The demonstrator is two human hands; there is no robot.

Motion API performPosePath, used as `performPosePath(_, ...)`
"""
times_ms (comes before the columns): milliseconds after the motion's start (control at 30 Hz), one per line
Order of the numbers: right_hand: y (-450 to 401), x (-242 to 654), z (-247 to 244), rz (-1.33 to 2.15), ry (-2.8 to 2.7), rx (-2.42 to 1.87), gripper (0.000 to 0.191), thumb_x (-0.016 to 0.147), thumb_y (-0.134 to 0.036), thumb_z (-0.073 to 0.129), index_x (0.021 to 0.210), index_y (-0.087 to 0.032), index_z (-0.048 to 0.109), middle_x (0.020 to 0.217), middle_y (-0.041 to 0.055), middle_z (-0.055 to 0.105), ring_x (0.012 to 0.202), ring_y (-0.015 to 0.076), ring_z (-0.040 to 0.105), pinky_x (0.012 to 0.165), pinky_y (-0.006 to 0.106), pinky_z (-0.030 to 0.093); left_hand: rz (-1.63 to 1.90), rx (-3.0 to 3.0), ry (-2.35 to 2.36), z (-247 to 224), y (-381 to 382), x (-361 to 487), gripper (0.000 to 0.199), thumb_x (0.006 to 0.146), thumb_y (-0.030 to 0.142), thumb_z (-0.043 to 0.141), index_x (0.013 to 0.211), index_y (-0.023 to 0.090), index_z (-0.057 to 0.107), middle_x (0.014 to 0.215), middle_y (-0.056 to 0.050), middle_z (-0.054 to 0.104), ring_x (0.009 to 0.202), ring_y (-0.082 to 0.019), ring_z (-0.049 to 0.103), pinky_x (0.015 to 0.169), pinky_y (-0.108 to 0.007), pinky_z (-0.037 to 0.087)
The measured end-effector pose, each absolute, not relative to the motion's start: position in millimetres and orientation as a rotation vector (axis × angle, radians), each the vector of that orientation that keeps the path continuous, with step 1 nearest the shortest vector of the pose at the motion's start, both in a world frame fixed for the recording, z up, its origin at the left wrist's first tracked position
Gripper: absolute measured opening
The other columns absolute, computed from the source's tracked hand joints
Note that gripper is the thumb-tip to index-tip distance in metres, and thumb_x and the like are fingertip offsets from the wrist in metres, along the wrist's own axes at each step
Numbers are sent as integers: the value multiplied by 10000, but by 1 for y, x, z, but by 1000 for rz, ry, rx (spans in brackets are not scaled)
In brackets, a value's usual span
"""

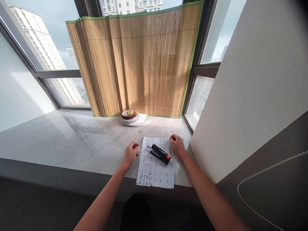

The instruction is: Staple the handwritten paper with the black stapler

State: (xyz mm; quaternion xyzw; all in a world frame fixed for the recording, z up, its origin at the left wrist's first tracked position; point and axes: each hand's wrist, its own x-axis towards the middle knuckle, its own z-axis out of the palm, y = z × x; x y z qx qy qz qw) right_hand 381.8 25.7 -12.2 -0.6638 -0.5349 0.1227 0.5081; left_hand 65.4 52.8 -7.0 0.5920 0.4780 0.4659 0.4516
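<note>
A black stapler (160, 154) with an orange-red patch at one end lies slantwise on sheets of handwritten paper (154, 175). Its metal part sticks out at the upper left end. Left of the sheets, my left hand (131, 152) hovers near their edge, fingers loosely bent and nothing visible in them. At the upper right edge of the paper is my right hand (177, 143), its fingers curled together; whether they pinch the paper or something tiny is hidden. Small silvery bits (140, 131) lie on the sill beyond the sheets.
The pale tiled window sill (60, 138) holds a stack of plates (130, 118) by the bamboo blind (144, 64). A slanted white wall (240, 89) closes in on the right. The paper overhangs the sill's front edge. A beaded cord (264, 170) hangs at the far right.
</note>
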Motion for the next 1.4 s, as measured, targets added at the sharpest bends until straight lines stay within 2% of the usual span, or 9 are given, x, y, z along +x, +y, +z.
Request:
performPosePath(167,24,382,-9,483,-1356,-1493,496,841,-461,551,516,-241,248,533,-56,214,525,97,229,518,270,206,1190,1743,1249,3,105,78,215,770,40,614,811,237,689,1021,-95,630,1037,-293,578,941,-382,477)
performPosePath(267,24,380,-9,593,-1408,-1408,554,843,-497,568,529,-244,189,565,-55,151,545,89,159,517,269,150,1230,1787,1159,5,135,92,297,762,15,626,925,248,711,1192,-116,629,1234,-320,494,1072,-401,409)
performPosePath(367,26,379,-8,654,-1449,-1363,577,848,-512,583,533,-242,181,582,-52,144,557,88,144,522,271,130,1241,1803,1106,1,155,102,324,746,4,648,934,255,728,1188,-108,653,1248,-316,489,1123,-406,356)
performPosePath(600,14,370,7,779,-1401,-1222,591,909,-574,567,573,-231,222,626,-40,171,596,112,170,553,285,173,1178,1898,1206,-16,170,101,222,783,38,630,730,248,680,901,-89,655,1053,-309,540,1022,-396,400)
performPosePath(733,4,360,22,989,-1571,-948,532,972,-661,436,689,-212,390,723,-11,350,678,144,314,637,291,299,1073,2227,1404,-18,171,101,254,871,41,533,837,241,685,870,-70,648,941,-278,556,913,-395,439)
performPosePath(833,2,355,25,1103,-1814,-838,576,808,-767,633,852,-213,479,859,-3,437,769,154,369,694,285,340,1143,2358,1374,-14,171,103,278,932,69,483,950,243,699,890,-70,634,914,-258,580,867,-380,468)
performPosePath(967,-1,351,23,1061,-2010,-858,656,638,-579,890,1051,-231,519,970,-2,485,833,158,417,734,276,379,1354,2323,1054,-6,169,108,301,968,89,440,958,231,705,951,-61,606,924,-211,638,876,-347,515)
performPosePath(1167,-7,349,27,909,-1934,-856,325,828,-355,739,1093,-220,610,957,22,543,843,165,500,740,285,449,1355,2108,890,-4,171,110,201,992,258,531,978,201,723,983,-69,618,861,-191,675,820,-347,577)
performPosePath(1400,-3,352,25,737,-1571,-988,223,920,-327,655,1116,-226,622,962,34,633,834,177,607,741,306,508,1382,2005,909,-3,172,110,152,949,291,607,1000,188,706,1046,-60,595,798,-172,731,795,-334,589)
